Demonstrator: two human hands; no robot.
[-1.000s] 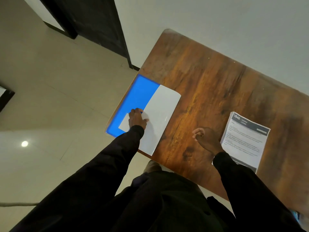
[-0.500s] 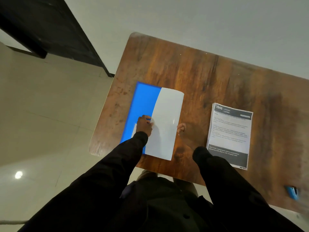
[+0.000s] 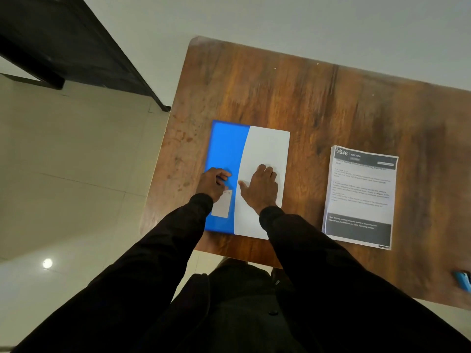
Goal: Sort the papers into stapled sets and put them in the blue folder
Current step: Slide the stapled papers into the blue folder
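Note:
The blue folder point(image 3: 225, 149) lies on the left part of the wooden table point(image 3: 318, 103), with a white panel point(image 3: 267, 146) over its right half and a small pale label point(image 3: 222, 207) near its front edge. My left hand point(image 3: 212, 184) rests on the blue part with its fingers curled; what they hold is unclear. My right hand point(image 3: 260, 188) lies flat on the white panel with straight fingers. A stack of printed papers point(image 3: 360, 197) with a dark header sits to the right, apart from both hands.
A small blue object point(image 3: 464, 283), blurred, lies at the table's right front edge. A dark piece of furniture point(image 3: 63, 47) stands at the upper left over the tiled floor point(image 3: 76, 174). A pale wall runs behind the table.
My right hand moved left from the bare table onto the white panel and flattened there. My left hand stayed on the blue part. The camera view shifted, so the table appears more centred.

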